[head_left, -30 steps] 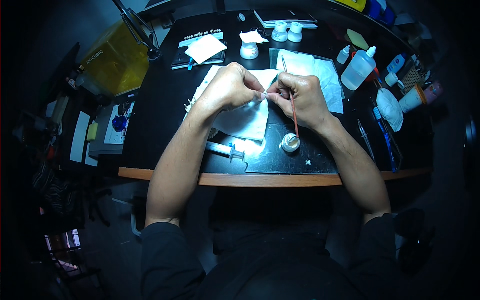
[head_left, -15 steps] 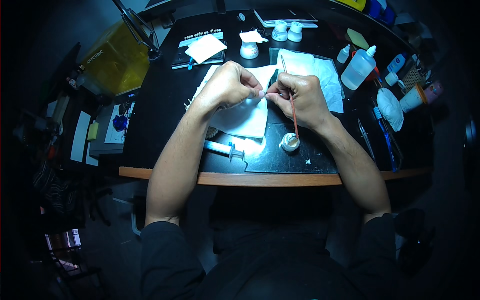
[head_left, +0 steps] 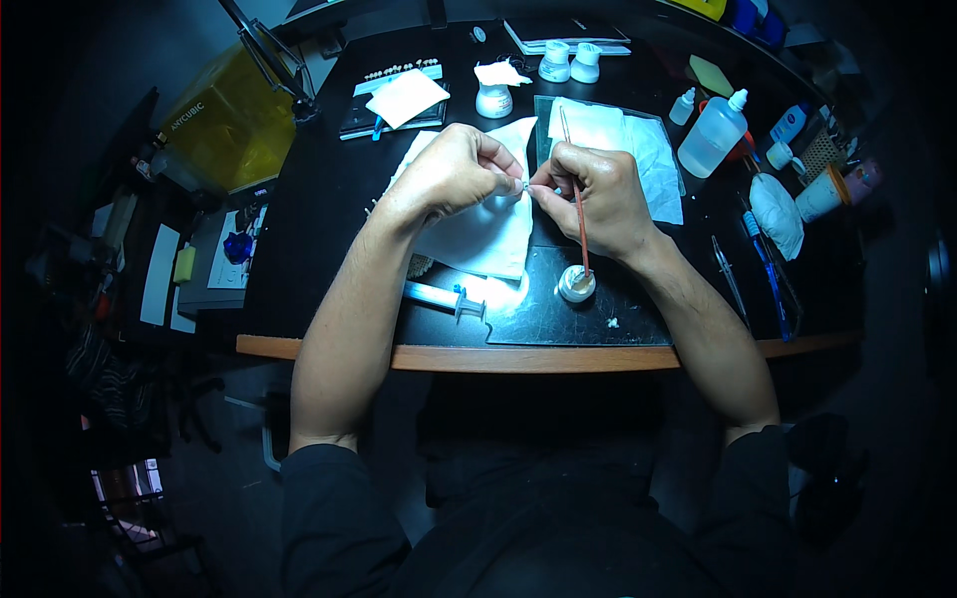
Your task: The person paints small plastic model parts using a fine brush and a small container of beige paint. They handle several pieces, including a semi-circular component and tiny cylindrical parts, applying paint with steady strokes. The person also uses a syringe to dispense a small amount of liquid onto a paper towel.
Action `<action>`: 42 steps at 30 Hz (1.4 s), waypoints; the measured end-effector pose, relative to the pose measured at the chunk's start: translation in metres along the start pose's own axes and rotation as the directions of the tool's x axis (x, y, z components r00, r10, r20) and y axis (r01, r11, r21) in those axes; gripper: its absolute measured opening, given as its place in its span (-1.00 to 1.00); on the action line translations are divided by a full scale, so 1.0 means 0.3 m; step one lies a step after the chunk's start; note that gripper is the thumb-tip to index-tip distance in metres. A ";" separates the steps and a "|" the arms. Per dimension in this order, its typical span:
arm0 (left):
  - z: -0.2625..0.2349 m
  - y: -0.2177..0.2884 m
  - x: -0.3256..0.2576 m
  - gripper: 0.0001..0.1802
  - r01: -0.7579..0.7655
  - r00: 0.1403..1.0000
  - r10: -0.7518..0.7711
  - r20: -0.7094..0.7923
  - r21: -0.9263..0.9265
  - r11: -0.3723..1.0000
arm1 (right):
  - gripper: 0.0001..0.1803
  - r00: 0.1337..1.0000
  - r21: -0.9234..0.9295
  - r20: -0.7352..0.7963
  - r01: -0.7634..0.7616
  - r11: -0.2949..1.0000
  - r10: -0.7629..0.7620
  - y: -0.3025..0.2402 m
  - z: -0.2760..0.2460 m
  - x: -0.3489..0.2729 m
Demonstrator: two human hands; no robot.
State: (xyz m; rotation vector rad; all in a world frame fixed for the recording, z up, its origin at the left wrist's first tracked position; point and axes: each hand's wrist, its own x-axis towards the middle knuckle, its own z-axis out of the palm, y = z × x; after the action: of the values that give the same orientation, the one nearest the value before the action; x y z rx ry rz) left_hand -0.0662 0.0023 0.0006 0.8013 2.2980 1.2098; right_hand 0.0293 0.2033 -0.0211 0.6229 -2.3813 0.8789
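Note:
Above a white cloth, my left hand pinches a tiny pale piece between thumb and fingertips; its shape is too small to make out. My right hand is closed, its thumb and fingertip meeting the left hand's at that same piece. A thin red-handled brush is tucked among the right hand's fingers and slants down. Its lower end reaches the small jar of whitish material; whether it touches the jar cannot be told.
A syringe lies near the wooden front edge. White jars and a tissue-topped jar stand at the back. On the right are a clear bottle, tissues, tweezers and blue-handled tools.
The right hand's fingers have shifted slightly, and the tiny piece between the fingertips shows more plainly. The brush has tilted a little. Both forearms stay nearly still.

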 end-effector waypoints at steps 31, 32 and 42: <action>0.000 -0.002 -0.002 -0.82 -0.021 1.000 0.021 -0.013 -0.042 0.999 | -0.78 0.999 0.089 -0.042 -0.029 0.996 0.033 0.012 0.021 -0.003; -0.001 0.000 -0.001 -0.83 -0.019 1.000 0.019 -0.009 -0.040 0.999 | -0.78 0.998 0.099 -0.043 -0.042 0.994 0.046 0.012 0.019 -0.003; -0.041 0.002 -0.013 -0.83 -0.073 0.996 0.067 0.057 0.123 0.990 | -0.79 0.991 0.060 -0.050 -0.119 0.991 0.122 0.024 0.020 0.002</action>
State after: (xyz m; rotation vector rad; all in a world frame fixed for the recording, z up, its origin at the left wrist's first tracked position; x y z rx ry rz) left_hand -0.0703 -0.0074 0.0081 0.9545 2.3382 1.0690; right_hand 0.0227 0.2039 -0.0278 0.4750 -2.3730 1.0060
